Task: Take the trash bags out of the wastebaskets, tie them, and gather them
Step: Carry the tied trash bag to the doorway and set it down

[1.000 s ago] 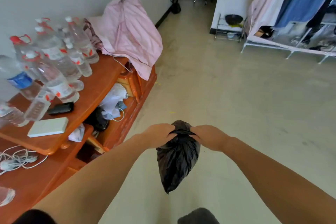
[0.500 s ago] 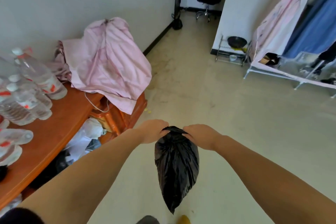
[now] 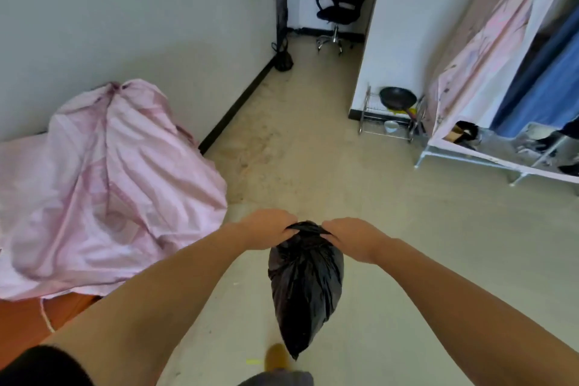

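Observation:
A black trash bag [image 3: 305, 285] hangs in front of me over the floor, its neck bunched at the top. My left hand [image 3: 266, 229] grips the left side of the gathered neck. My right hand [image 3: 352, 236] grips the right side. Both fists sit close together with the bag's top stretched between them. The bag's body tapers to a point near my foot [image 3: 277, 357]. No wastebasket is in view.
A pink sheet [image 3: 103, 185] drapes over the wooden table [image 3: 28, 320] at the left. A black office chair [image 3: 340, 3] stands in the far corner. A wire rack with a black pan [image 3: 397, 99] and a fabric wardrobe [image 3: 488, 72] line the right. Bare floor lies ahead.
I have walked forward along the table: the water bottles have dropped out of view and the pink sheet, chair and wardrobe are nearer. Both hands keep their grip on the bag's neck.

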